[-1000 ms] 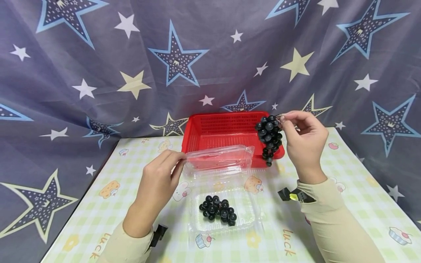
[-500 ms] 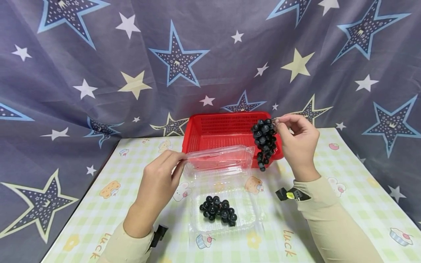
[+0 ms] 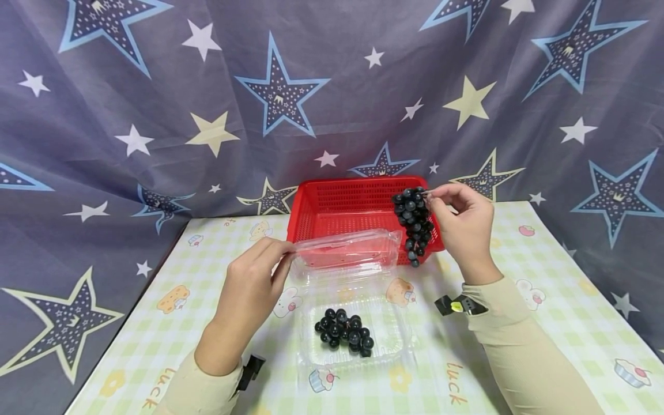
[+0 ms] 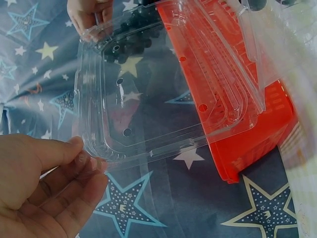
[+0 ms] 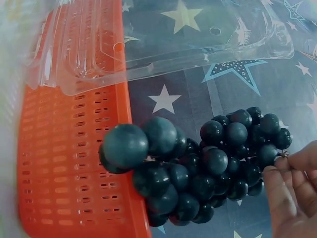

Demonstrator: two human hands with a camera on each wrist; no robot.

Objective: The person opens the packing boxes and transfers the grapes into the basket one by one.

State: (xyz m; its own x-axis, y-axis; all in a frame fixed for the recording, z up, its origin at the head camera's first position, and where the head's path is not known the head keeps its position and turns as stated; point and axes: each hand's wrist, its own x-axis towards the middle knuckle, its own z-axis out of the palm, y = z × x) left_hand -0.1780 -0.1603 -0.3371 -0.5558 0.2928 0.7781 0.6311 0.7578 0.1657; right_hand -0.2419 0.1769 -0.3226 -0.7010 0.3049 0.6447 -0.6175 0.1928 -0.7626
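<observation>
My left hand (image 3: 254,294) pinches the corner of the raised lid (image 4: 148,104) of a clear plastic clamshell box (image 3: 386,340). In the box's base lies a bunch of dark grapes (image 3: 344,331). By its stem, my right hand (image 3: 464,230) pinches a second bunch of dark grapes (image 5: 198,173), which hangs in the air to the right of the lid. In the head view that bunch overlaps the right end of a red basket (image 3: 332,187). Thumb and fingertips meet at the stem in the right wrist view.
Behind the lid stands the red perforated basket, against a star-patterned curtain (image 3: 171,86). A checked cloth (image 3: 207,271) with printed pictures covers the table. Each wrist carries a small black camera mount (image 3: 461,305).
My right hand has moved left and slightly down with the hanging grapes, bringing them closer to the lid. The left hand and the box stay in place.
</observation>
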